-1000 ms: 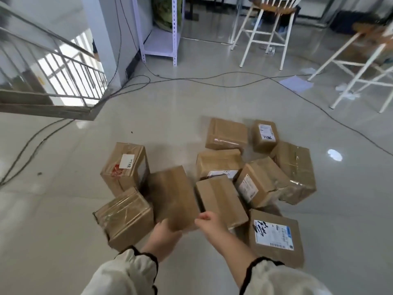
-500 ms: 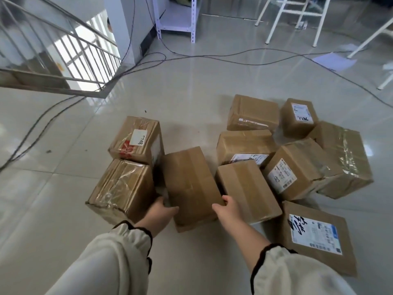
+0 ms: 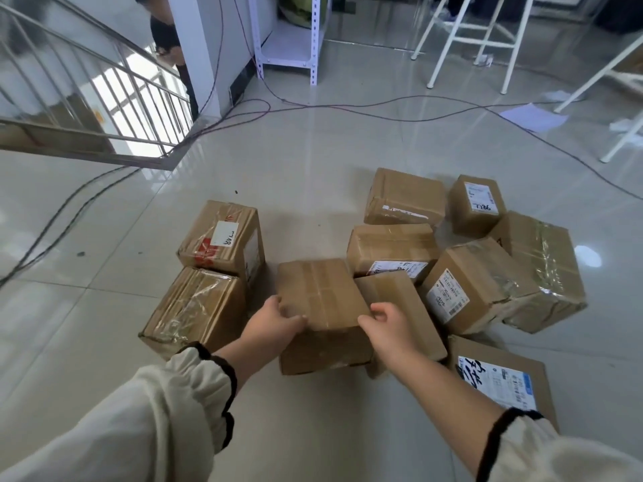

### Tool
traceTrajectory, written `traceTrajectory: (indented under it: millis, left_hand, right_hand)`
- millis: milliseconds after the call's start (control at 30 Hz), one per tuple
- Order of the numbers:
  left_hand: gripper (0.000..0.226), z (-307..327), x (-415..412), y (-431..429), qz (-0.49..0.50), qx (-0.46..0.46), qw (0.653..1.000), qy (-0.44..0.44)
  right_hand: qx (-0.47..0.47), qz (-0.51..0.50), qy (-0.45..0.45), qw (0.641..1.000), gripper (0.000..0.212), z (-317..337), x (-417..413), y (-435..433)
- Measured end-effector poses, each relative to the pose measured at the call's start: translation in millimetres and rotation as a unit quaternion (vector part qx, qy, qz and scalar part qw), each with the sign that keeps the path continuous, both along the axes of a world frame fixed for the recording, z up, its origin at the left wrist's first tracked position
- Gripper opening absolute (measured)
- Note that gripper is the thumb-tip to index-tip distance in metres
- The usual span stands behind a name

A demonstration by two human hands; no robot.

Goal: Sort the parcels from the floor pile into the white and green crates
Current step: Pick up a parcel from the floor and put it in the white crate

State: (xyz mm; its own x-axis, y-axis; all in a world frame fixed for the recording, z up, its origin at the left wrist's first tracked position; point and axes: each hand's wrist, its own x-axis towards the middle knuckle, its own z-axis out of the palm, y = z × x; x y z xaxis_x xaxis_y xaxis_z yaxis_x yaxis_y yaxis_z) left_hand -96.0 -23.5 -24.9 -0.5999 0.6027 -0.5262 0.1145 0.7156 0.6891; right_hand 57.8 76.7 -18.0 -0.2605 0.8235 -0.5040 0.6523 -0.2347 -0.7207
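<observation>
A pile of several brown cardboard parcels lies on the shiny tiled floor. My left hand (image 3: 275, 323) and my right hand (image 3: 389, 325) grip the near corners of a plain taped parcel (image 3: 322, 297) in the middle of the pile, one hand on each side. Its near end looks raised off the floor. To its left stand a parcel wrapped in clear film (image 3: 198, 307) and one with red tape and a white label (image 3: 222, 238). On the right lie more labelled parcels (image 3: 476, 283). No white or green crate is in view.
Cables (image 3: 313, 106) trail across the floor behind the pile. A stair railing (image 3: 90, 99) runs at the left, with a person (image 3: 170, 40) partly hidden behind a pillar. A white metal shelf (image 3: 288, 46) and white stool legs (image 3: 469, 40) stand at the back.
Both hands have closed on the near end of the middle parcel and tilted it up. The camera has moved closer to the pile.
</observation>
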Motion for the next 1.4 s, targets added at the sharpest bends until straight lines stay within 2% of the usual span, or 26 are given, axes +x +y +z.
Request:
traceTrajectory:
  millis: [100,200,300,367,467,500,567,633,700,733,800,833,867,933,1000,1033,1133,1267,1400]
  left_hand:
    - [0.072,29,-3,0,-0.004,0.015,0.999,0.048]
    - [0.076,43,-2,0,0.015,0.035,0.997,0.063]
    - [0.072,41,-1,5,0.046,0.040,0.996,0.070]
    - [0.069,37,-4,12,0.063,0.049,0.993,0.088]
    - [0.072,36,-9,23,0.079,0.059,0.991,0.095]
    - [0.076,33,-11,24,0.089,0.065,0.991,0.082]
    - [0.076,26,-14,19,0.114,0.103,0.988,0.006]
    - [0.062,20,-11,5,0.122,0.159,0.972,-0.123]
    - [0.054,10,-8,-14,0.086,0.194,0.956,-0.205]
    - [0.061,4,-7,-22,0.046,0.205,0.953,-0.220]
    - [0.094,-9,-5,-33,-0.048,0.216,0.951,-0.217]
    - [0.102,-13,-4,-35,-0.080,0.209,0.955,-0.192]
    - [0.099,-15,-3,-35,-0.095,0.207,0.962,-0.150]
    - [0.074,-12,-5,-32,-0.062,0.218,0.973,-0.051]
    - [0.048,1,-10,-26,-0.040,0.194,0.979,0.037]
    - [0.042,6,-13,-22,-0.049,0.161,0.983,0.074]
    - [0.041,8,-17,-15,-0.117,0.027,0.977,0.174]
    - [0.038,-24,-11,-22,-0.136,-0.100,0.978,0.126]
    - [0.048,-62,0,-40,-0.090,-0.133,0.983,0.085]
  right_hand:
    - [0.035,-0.007,0.004,0.999,0.037,33,1,8]
    - [0.006,-0.001,0.011,1.000,0.027,50,-3,12]
    - [0.008,0.019,-0.009,1.000,0.003,55,-12,16]
    - [0.022,0.019,-0.013,0.999,0.018,54,-19,22]
    - [0.021,0.003,-0.021,1.000,0.020,55,-29,33]
    - [0.006,-0.017,-0.014,1.000,0.028,56,-31,34]
    - [-0.064,-0.068,0.021,0.995,0.038,56,-28,32]
    - [-0.138,-0.086,0.088,0.983,0.034,47,-20,28]
    - [-0.196,-0.092,0.163,0.962,0.038,31,-9,20]
    - [-0.217,-0.092,0.186,0.954,0.045,21,-5,17]
    - [-0.235,-0.065,0.200,0.949,0.057,9,1,13]
    - [-0.233,-0.047,0.197,0.951,0.060,9,3,13]
    - [-0.221,-0.033,0.185,0.957,0.062,10,4,14]
    - [-0.201,-0.002,0.155,0.967,0.067,15,7,16]
    - [-0.203,0.028,0.116,0.972,0.079,20,11,19]
    - [-0.213,0.042,0.090,0.972,0.086,21,14,21]
    - [-0.278,0.082,0.023,0.957,0.088,19,20,17]
    - [-0.304,0.120,-0.061,0.943,0.079,-11,23,-4]
    - [-0.312,0.101,-0.050,0.943,0.061,-42,23,-27]
